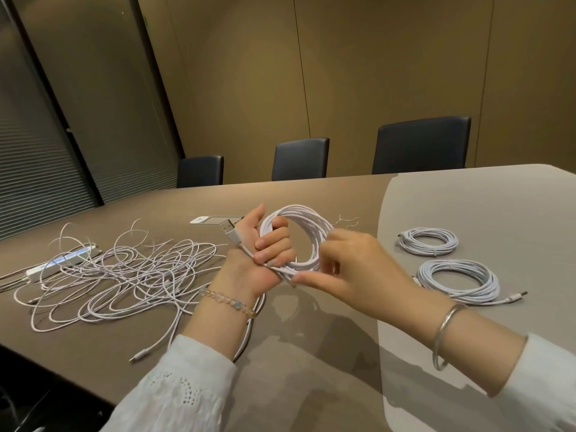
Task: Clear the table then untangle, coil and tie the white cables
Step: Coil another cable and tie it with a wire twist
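A coil of white cable (307,227) is held up above the table, and my left hand (265,247) grips it with fingers curled through the loop. Its USB plug (229,230) sticks out past my left thumb. My right hand (352,263) pinches the coil's lower strands near the cable's other end. A tangled heap of white cables (124,275) lies on the table at the left. Two finished coils lie at the right: a far coil (428,241) and a near coil (458,280).
A white power strip (62,260) lies under the tangle's far left side. A phone (215,220) lies face up behind my left hand. Thin wire ties (346,220) lie beyond the held coil. Three dark chairs (300,159) stand at the far table edge.
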`<state>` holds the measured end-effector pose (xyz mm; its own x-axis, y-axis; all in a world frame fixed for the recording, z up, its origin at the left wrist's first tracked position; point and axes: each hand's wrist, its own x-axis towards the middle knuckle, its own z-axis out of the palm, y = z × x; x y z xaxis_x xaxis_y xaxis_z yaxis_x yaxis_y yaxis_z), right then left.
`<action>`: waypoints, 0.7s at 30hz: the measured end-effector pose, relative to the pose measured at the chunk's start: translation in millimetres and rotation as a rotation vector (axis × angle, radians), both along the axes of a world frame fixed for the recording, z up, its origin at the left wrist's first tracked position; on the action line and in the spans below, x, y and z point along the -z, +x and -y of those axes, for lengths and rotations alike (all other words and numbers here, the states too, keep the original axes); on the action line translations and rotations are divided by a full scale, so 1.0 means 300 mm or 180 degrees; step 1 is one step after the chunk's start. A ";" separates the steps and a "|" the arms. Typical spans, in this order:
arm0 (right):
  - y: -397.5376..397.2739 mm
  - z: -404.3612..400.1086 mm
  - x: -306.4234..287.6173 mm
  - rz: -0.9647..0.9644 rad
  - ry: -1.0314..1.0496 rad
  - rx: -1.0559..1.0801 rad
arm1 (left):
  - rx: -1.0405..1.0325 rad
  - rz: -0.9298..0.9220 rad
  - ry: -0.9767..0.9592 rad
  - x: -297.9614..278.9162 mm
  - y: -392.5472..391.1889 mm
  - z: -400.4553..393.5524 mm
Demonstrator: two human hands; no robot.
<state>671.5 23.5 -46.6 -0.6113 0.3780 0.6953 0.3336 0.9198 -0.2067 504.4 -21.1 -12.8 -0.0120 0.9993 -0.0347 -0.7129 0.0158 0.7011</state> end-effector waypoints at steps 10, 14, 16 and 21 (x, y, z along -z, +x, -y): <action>-0.008 0.047 -0.040 -0.0710 -0.0555 -0.0333 | -0.0091 -0.0594 -0.0366 0.016 0.126 -0.063; -0.012 0.038 -0.050 -0.1299 -0.1281 -0.0687 | -0.0037 -0.0840 -0.0382 0.036 0.160 -0.079; 0.003 0.014 -0.053 -0.1344 -0.1735 -0.0742 | 0.0101 -0.0990 -0.0447 0.031 0.157 -0.077; 0.052 -0.062 -0.069 -0.0761 -0.2656 -0.0658 | 0.0854 -0.1297 -0.0676 0.016 0.165 -0.061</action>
